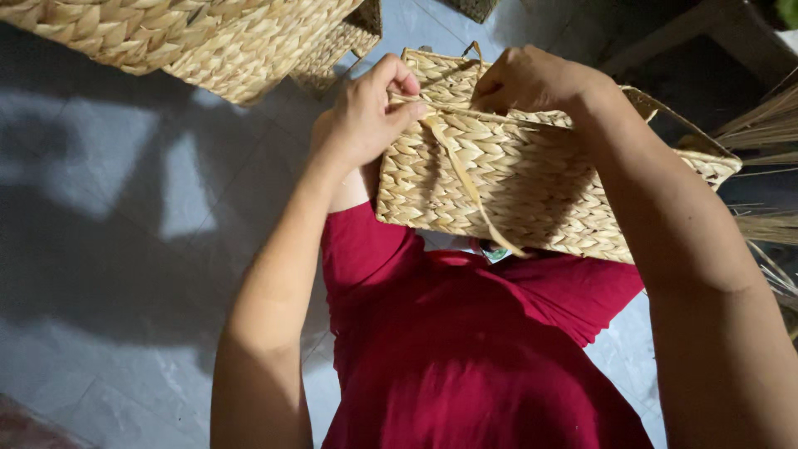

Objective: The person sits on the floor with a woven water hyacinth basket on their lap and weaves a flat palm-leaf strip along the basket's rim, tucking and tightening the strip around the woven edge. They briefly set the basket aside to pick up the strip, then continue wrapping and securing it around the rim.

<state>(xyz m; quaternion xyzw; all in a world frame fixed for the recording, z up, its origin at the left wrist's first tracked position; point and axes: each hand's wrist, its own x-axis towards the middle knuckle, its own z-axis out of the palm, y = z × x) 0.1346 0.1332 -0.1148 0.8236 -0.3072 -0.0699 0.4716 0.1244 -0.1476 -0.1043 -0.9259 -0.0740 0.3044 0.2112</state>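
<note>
A rectangular woven straw basket [532, 179] rests tilted on my lap, over red cloth. My left hand [366, 112] grips its near left rim and pinches a flat straw strand [465, 179] that hangs down the basket's side. My right hand [532, 79] is closed on the top rim, fingers curled over the edge beside the same strand. A thin wire loop sticks up at the basket's far rim.
Finished woven baskets [208, 37] are stacked at the upper left on the grey tiled floor [125, 208]. Loose dry straw stalks [769, 133] lie at the right edge. Dark wooden furniture [706, 41] stands at the upper right.
</note>
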